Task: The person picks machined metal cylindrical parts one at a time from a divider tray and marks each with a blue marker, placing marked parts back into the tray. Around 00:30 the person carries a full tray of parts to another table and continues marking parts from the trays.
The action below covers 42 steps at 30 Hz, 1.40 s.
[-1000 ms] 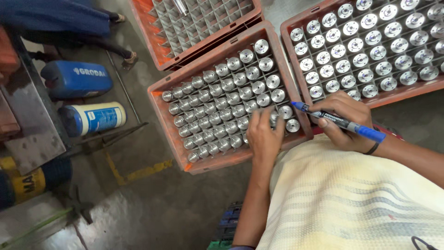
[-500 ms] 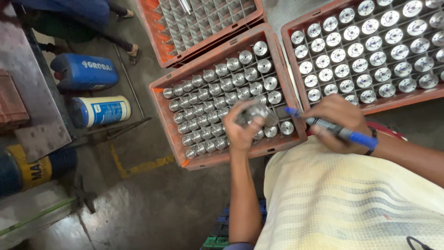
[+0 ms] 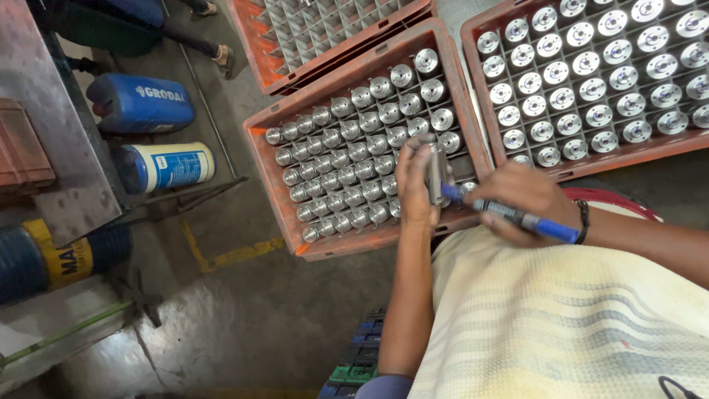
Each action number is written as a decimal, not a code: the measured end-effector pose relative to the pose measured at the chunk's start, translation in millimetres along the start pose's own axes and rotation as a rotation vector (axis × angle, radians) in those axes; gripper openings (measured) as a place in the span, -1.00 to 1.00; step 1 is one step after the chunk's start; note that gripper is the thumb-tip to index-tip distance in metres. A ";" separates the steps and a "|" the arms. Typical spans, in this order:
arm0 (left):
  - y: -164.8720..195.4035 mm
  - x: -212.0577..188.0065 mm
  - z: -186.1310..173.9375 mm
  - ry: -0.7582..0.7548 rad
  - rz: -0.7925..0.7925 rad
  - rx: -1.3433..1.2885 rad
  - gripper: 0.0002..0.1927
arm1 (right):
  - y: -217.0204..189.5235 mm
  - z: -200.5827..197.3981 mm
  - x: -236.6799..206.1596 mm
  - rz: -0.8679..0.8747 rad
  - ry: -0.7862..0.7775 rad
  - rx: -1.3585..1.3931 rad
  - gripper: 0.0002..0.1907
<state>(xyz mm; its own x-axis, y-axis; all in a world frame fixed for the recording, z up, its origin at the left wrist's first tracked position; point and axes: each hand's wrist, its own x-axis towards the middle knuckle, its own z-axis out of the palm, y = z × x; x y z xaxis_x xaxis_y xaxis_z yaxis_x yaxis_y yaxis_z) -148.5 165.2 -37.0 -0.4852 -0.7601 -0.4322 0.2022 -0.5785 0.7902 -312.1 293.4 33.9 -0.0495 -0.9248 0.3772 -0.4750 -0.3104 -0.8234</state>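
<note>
Shiny steel cylinder [image 3: 436,174], flanged end, upright in left hand [image 3: 415,188], blue marker [image 3: 517,216] touching

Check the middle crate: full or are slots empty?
Nearly full. The middle crate shows metal cylinders in almost every slot; the left hand holds one lifted out and hides some near slots.

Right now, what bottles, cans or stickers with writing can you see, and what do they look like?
Blue jug: lying on the floor at upper left, squarish, white lettering on its side.
White can: lying just below the jug, round, blue label and blue end.
Dark blue drum: at the left edge, round, with a yellow band bearing dark lettering.
</note>
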 end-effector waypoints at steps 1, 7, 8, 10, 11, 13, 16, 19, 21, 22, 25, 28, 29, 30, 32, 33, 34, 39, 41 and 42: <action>0.5 0.9 0.7 0.026 -0.042 -0.007 -0.71 | 0.6 1.1 -1.0 -0.007 0.029 0.011 -0.78; 10.1 -7.7 10.2 -0.116 -0.078 -0.228 -0.68 | 3.3 4.1 -4.0 -0.033 0.071 0.011 -0.83; 14.1 -12.6 12.5 -0.031 -0.042 0.207 -0.68 | 3.1 1.0 -6.3 -0.031 0.075 -0.008 -0.82; 23.6 -23.8 16.9 0.140 0.039 1.072 -0.69 | 3.1 -5.1 -10.5 0.018 0.136 -0.021 -0.80; 28.9 -28.2 18.4 0.074 0.161 1.154 -0.68 | 3.0 -8.1 -12.7 0.065 0.190 -0.010 -0.79; 37.6 -36.9 20.0 -0.056 0.404 1.310 -0.65 | 2.5 -11.5 -15.8 0.133 0.234 0.006 -0.77; 41.0 -33.9 22.7 0.098 0.354 1.292 -0.66 | 2.0 -12.3 -17.4 0.182 0.222 -0.002 -0.78; 40.5 -12.4 22.3 0.281 0.479 1.407 -0.55 | 2.3 -11.3 -16.7 0.197 0.219 -0.001 -0.78; 45.1 8.7 19.0 0.260 0.416 1.476 -0.55 | 2.7 -11.2 -15.5 0.178 0.223 0.012 -0.78; 49.4 13.2 14.8 0.252 0.382 1.508 -0.55 | 2.4 -11.7 -14.9 0.167 0.213 0.000 -0.78; 72.3 14.0 -9.1 0.074 0.559 1.418 -0.57 | 1.1 -12.8 -10.9 0.149 0.213 -0.026 -0.80; 78.1 13.5 -25.2 -0.048 0.738 1.028 -0.64 | -2.5 -10.8 -3.6 0.130 0.198 -0.039 -0.80; 70.7 13.7 -26.1 0.025 0.500 0.696 -0.64 | -3.3 -8.8 -0.2 0.067 0.154 -0.071 -0.80; 56.1 17.8 -19.8 0.095 0.271 0.364 -0.63 | -2.6 -7.2 4.2 -0.002 0.114 -0.106 -0.80; 28.4 20.4 -11.4 0.062 0.064 0.078 -0.62 | -0.9 -4.2 11.1 -0.135 0.041 -0.122 -0.79; 16.5 19.0 -8.6 -0.051 0.086 0.124 -0.60 | 0.4 -3.5 13.4 -0.199 0.008 -0.135 -0.78; 7.5 18.3 -5.9 -0.167 0.109 0.170 -0.56 | 0.6 -2.3 14.3 -0.141 0.057 -0.122 -0.78; -2.1 9.5 1.5 -0.073 0.079 0.107 -0.57 | -0.4 4.0 8.6 -0.137 -0.014 -0.073 -0.78; 1.6 7.9 2.6 -0.048 0.025 0.075 -0.59 | -0.6 3.2 5.3 -0.015 0.121 -0.021 -0.77; 2.7 8.2 2.5 -0.038 0.013 0.103 -0.62 | -0.8 2.7 4.3 0.045 0.186 0.005 -0.76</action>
<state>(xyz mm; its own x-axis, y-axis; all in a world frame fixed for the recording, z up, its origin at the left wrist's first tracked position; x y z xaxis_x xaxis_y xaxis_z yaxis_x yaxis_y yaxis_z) -154.1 158.2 -37.4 -0.5152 -0.7547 -0.4061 0.1213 -0.5333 0.8372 -309.6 289.1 35.0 -0.2325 -0.8812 0.4116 -0.4645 -0.2712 -0.8430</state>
